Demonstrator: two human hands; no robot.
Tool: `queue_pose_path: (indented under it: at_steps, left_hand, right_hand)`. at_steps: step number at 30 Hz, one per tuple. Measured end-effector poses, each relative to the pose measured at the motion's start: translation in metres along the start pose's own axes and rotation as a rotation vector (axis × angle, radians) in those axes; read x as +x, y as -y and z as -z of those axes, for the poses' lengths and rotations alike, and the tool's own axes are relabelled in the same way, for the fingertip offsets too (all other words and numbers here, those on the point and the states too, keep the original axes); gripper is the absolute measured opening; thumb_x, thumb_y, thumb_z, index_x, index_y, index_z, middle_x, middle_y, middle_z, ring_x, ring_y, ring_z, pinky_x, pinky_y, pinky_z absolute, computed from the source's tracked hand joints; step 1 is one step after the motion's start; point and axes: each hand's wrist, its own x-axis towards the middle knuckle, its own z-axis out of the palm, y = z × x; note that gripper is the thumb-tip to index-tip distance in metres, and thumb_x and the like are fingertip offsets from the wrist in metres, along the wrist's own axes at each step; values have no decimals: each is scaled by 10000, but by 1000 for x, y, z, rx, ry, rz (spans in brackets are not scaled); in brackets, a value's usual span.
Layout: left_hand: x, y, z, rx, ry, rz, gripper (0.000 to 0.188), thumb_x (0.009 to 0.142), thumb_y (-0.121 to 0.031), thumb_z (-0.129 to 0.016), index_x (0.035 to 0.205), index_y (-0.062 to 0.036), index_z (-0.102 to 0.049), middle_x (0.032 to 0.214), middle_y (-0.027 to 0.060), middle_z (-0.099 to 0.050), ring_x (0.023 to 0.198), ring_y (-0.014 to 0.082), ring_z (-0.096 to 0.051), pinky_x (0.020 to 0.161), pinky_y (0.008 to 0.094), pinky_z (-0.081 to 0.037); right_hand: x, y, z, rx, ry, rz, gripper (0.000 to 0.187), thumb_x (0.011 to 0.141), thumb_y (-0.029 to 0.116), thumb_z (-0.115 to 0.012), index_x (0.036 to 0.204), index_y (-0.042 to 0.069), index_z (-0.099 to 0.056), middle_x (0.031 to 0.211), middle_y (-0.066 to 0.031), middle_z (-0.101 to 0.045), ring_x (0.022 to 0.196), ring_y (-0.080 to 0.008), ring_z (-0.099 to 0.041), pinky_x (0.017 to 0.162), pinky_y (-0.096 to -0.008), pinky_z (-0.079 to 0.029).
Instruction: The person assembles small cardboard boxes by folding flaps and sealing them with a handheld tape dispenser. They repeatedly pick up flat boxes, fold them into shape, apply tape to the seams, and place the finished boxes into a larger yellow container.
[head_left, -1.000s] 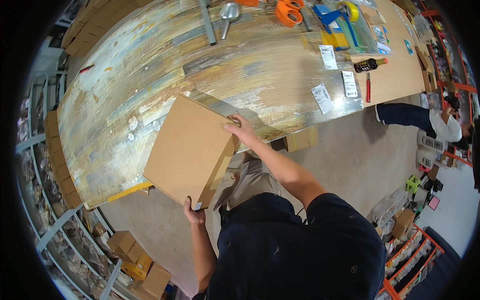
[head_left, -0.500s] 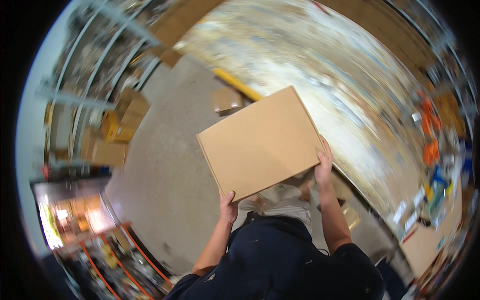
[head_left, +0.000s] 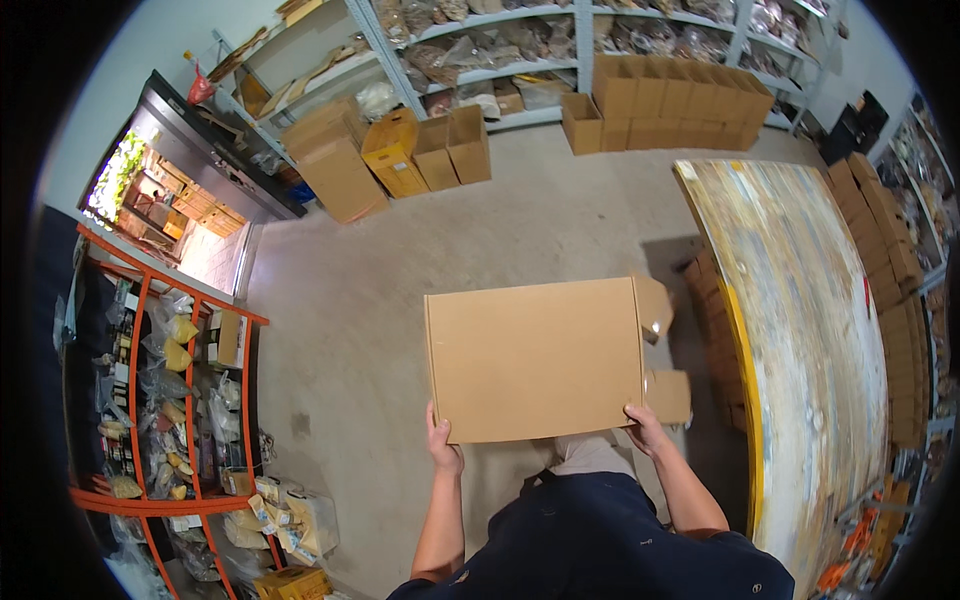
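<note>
A flat, closed brown cardboard box (head_left: 535, 360) is held level in front of me, above the floor. My left hand (head_left: 443, 445) grips its near left corner, thumb on the top face and fingers out of sight beneath. At the near right corner my right hand (head_left: 645, 428) holds it the same way, thumb on top. Just past the box's right side, two smaller cardboard boxes, one farther (head_left: 655, 308) and one nearer (head_left: 668, 396), are partly hidden by it.
To the right stands a long paint-streaked table (head_left: 815, 340) with a yellow edge. An orange-framed rack (head_left: 195, 505) of bagged goods is at the left, near an open doorway (head_left: 180, 205). Open cartons (head_left: 680, 100) line the far shelves (head_left: 480, 75).
My view has turned left, away from the table toward the doorway and far shelves. The box has come with me, turned from slanted to nearly square, both hands still gripping it.
</note>
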Motion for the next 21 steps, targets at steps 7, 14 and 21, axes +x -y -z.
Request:
queue_pose_path:
  at_steps: [7,14,21]
  left_hand:
    - [220,-18,-7,18,14,178,683,887,-221,-603,1484,-30,-330,1450,117,-476,1349,244,-454,1143,397,-330]
    - [396,-86,-7,-99,-8,223,714,823,-170,-674,1457,-34,-373,1384,115,-544,1274,255,-537,1104,406,-414]
    - [597,-52,-98,-406,-175,-38,577,901,-390,-556,1351,-31,-520,1321,94,-608,1220,269,-574,1052,434,-446]
  right_hand:
    - [241,79,-72,-160,-37,-70,801,838,210,-686,1525,88,-291,1394,-85,-510,1271,-206,-485,1054,-345,-391]
    - [441,237,-227,-309,261,-16,901,834,258,-704,1567,110,-201,1458,-98,-436,1305,-208,-445,1048,-382,-389]
    - [673,353,-284,-18,418,68,876,941,353,-651,1595,147,-106,1369,-82,-521,1124,-224,-580,884,-367,-525]
